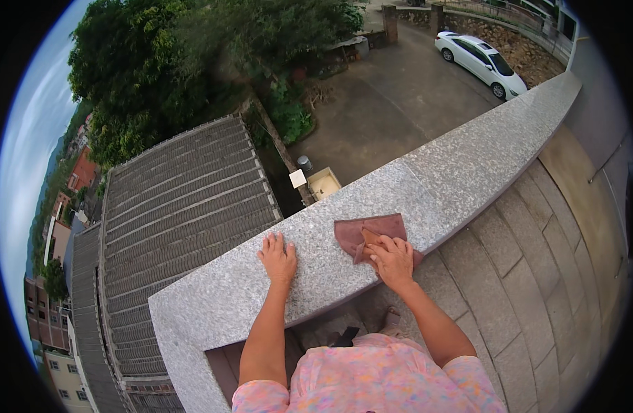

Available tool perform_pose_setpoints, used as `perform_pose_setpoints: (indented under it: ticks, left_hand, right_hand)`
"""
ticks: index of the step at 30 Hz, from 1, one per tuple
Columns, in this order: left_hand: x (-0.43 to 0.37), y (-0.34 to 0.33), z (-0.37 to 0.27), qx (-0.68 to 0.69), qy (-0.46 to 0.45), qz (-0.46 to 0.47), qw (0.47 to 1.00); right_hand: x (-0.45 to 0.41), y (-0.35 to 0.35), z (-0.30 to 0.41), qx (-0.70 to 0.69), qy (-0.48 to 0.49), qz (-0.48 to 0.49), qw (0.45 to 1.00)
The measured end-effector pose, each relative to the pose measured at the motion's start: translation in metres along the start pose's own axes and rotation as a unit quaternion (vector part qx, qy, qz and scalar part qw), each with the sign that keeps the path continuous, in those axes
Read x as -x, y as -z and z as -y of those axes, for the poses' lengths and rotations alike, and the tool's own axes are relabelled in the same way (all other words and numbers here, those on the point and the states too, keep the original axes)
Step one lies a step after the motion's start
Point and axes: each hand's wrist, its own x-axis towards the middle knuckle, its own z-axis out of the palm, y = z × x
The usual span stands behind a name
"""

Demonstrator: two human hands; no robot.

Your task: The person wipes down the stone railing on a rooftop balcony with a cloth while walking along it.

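A speckled grey granite parapet top (pixel 321 258) runs diagonally in front of me. On it lies a reddish-brown cloth (pixel 347 233), spread flat at its far part and bunched near my fingers. My right hand (pixel 391 258) grips the bunched part, and one corner of the cloth reaches the near edge of the stone. To the left, my left hand (pixel 278 260) rests palm down on the granite with its fingers apart, holding nothing and not touching the cloth.
The parapet turns a corner at lower left. Beyond it is a drop to a tiled roof (pixel 187 222), a paved yard (pixel 378 108), a parked white car (pixel 479 62) and trees (pixel 156 67). Paving slabs (pixel 492 279) form the floor on my side.
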Motion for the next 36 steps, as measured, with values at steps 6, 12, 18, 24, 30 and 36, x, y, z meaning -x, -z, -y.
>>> perform_pose_setpoints:
  ticks: [6,12,18,24,30,36]
  left_hand:
    - [0.006,-0.001,-0.007,-0.054,-0.035,-0.049,0.997]
    - [0.004,0.003,-0.012,-0.054,-0.037,-0.017,0.998]
    - [0.004,0.007,-0.008,-0.074,-0.021,-0.005,0.997]
    - [0.004,0.009,-0.008,-0.071,-0.027,0.000,0.997]
    - [0.003,0.004,-0.011,-0.073,-0.037,-0.022,0.996]
    - [0.004,0.002,-0.009,-0.081,-0.034,-0.020,0.996]
  right_hand:
    - [-0.031,0.014,-0.083,0.112,-0.170,-0.034,0.978]
    - [-0.013,-0.007,-0.025,0.068,-0.070,0.054,0.994]
    - [0.028,-0.039,0.065,-0.043,0.162,0.125,0.978]
    - [-0.008,-0.020,0.002,0.033,0.037,0.052,0.997]
    - [-0.060,0.034,-0.124,0.129,-0.219,0.005,0.967]
    - [-0.062,0.007,-0.081,0.101,-0.116,0.049,0.987]
